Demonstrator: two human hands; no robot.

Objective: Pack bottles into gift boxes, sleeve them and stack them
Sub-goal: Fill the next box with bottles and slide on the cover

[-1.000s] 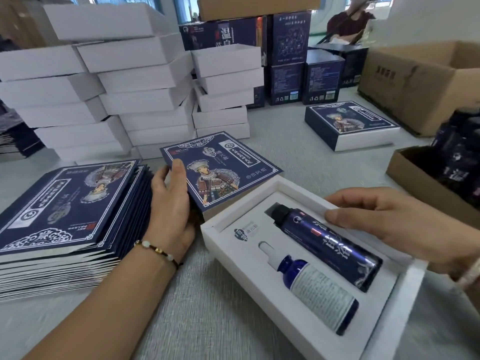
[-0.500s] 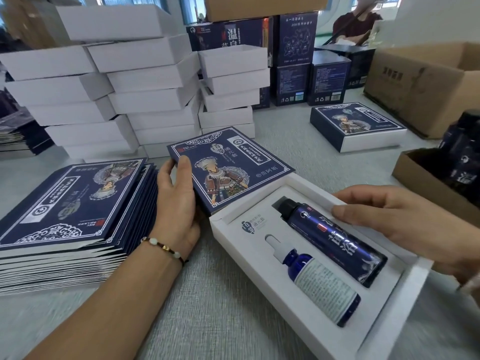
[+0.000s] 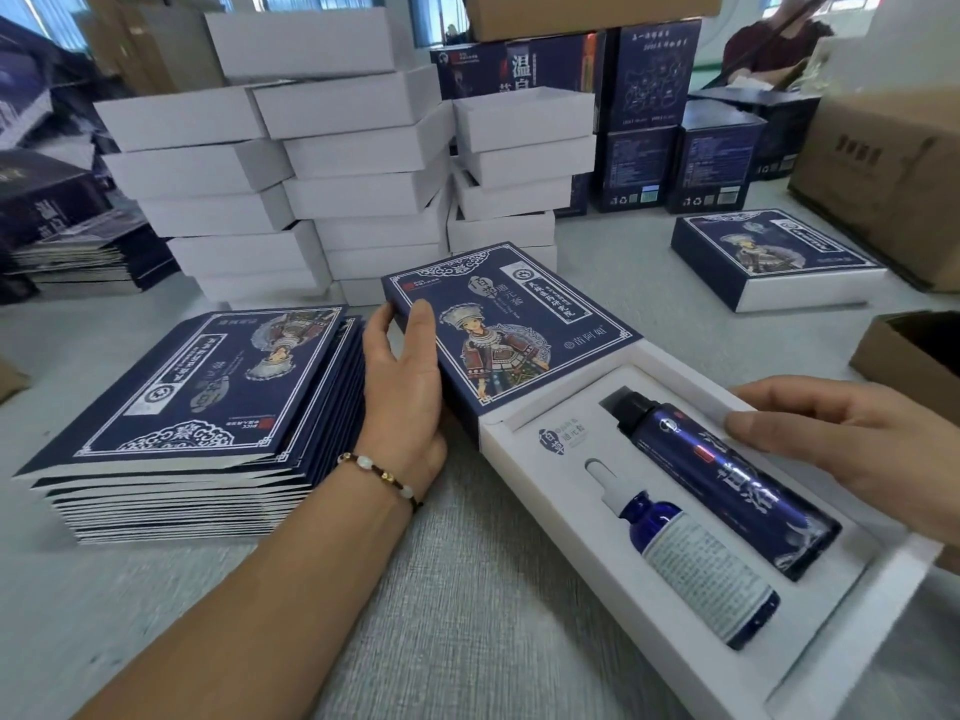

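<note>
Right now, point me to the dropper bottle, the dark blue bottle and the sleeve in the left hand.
dropper bottle (image 3: 701, 563): head view, on its white label.
dark blue bottle (image 3: 727, 480): head view, mid-body, printed side.
sleeve (image 3: 514, 324): head view, on its printed top face.
left hand (image 3: 402, 376): head view, back of hand.

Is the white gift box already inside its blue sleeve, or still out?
Mostly out. The white gift box shows both bottles uncovered; only its far end meets the blue sleeve, which the left hand holds.

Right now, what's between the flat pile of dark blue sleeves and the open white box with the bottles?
In the head view, the left hand lies there, gripping a dark blue printed sleeve at the white box end.
</note>
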